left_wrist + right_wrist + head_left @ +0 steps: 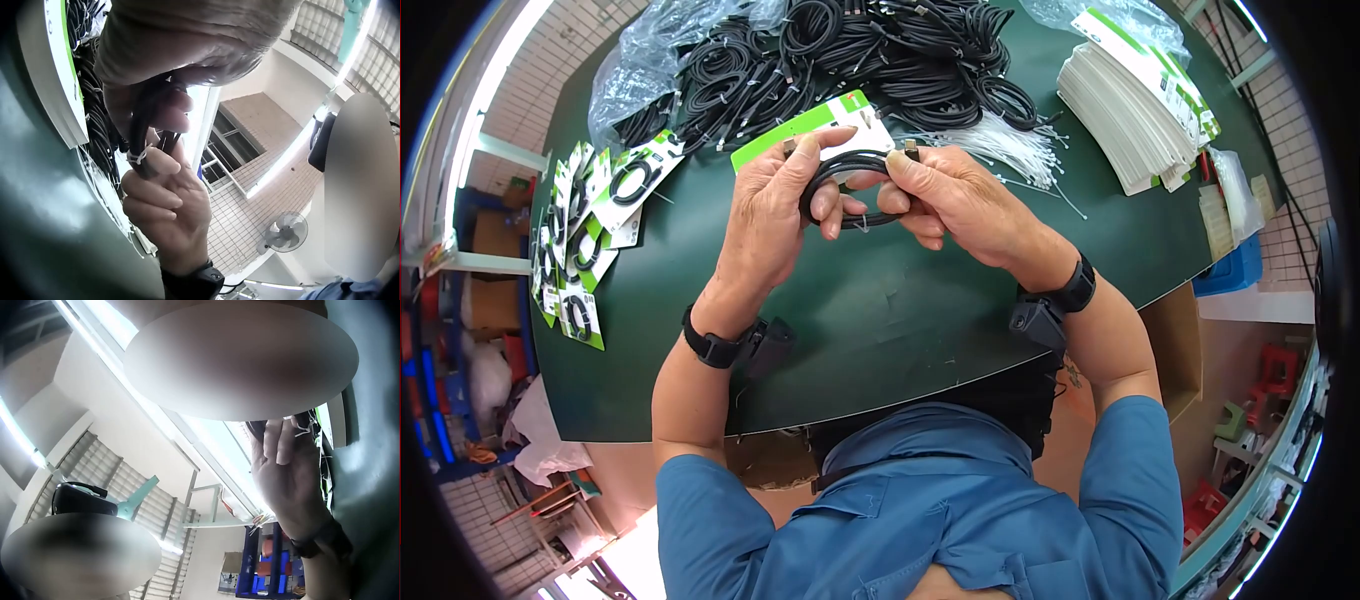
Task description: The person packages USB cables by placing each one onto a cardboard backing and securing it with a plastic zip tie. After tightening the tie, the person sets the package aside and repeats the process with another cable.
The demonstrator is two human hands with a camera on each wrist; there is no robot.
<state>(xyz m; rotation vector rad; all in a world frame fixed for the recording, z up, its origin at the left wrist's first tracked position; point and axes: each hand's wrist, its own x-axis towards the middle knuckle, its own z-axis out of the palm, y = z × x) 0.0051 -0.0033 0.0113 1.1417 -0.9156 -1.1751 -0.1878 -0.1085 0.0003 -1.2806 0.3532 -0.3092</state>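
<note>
In the head view a coiled black cable (pixel 841 166) is held up between both hands over the table. The left hand (pixel 772 200) grips the coil's left side, thumb on top and fingers curled through the loop. On the opposite side the right hand (pixel 960 205) pinches it between thumb and fingers. A metal plug end (pixel 912 148) sticks up beside the right thumb. A white tie (pixel 140 155) circles the coil in the left wrist view. Behind the hands lies a green and white card (pixel 865 118). Blur covers much of the right wrist view.
A big heap of coiled black cables (pixel 900 60) fills the back of the dark green table (pixel 880 320). White zip ties (pixel 1010 150) lie before it. Carded cables (pixel 635 185) spread at the left; a stack of cards (pixel 1125 115) stands at the right, near plastic bags (pixel 635 80).
</note>
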